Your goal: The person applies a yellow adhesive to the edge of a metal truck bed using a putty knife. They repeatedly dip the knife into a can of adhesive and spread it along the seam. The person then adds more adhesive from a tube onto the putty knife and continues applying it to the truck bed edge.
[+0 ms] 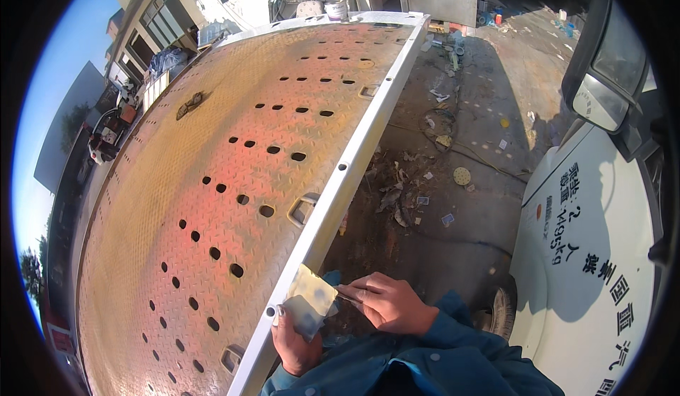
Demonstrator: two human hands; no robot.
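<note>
A perforated metal deck (205,148), worn red and yellow, fills the left side, while a white vehicle (567,283) stands at the right across a littered gap. Along the deck's near edge runs a white rail (322,208), with the person's hands just beside it, probably to keep the work within easy reach. The right hand (393,305) is closed in a pinch, a grip that seems meant for fine control. The left hand (296,343) grips a yellowish plate (312,298) by its lower left side — apparently leaving the smeared face free — and whether the plate touches the rail I cannot tell. Smallest is the thin flat tool (348,295) between the right fingertips, its tip at the plate's right edge.
</note>
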